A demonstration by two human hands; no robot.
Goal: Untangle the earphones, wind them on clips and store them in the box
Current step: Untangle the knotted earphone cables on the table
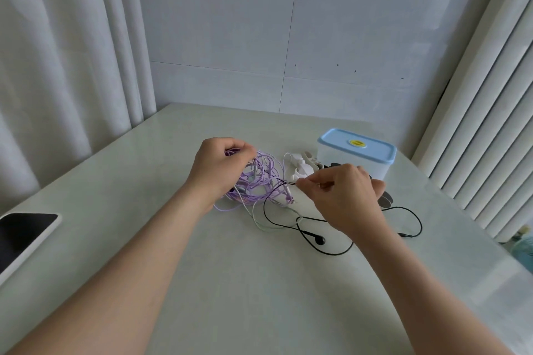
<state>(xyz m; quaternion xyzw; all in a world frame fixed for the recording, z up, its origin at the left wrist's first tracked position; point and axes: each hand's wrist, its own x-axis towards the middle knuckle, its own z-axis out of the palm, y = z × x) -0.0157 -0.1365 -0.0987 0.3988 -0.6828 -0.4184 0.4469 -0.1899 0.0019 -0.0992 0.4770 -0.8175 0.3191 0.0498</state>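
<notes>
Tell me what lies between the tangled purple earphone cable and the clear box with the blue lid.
In the head view, a few white plastic clips lie between the tangled purple earphone cable and the clear blue-lidded box.

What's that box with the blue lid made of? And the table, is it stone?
The box looks like plastic: milky, half see-through walls and a smooth blue lid. The table is pale, glossy and faintly mottled, maybe stone or a coated top; I cannot tell which.
</notes>
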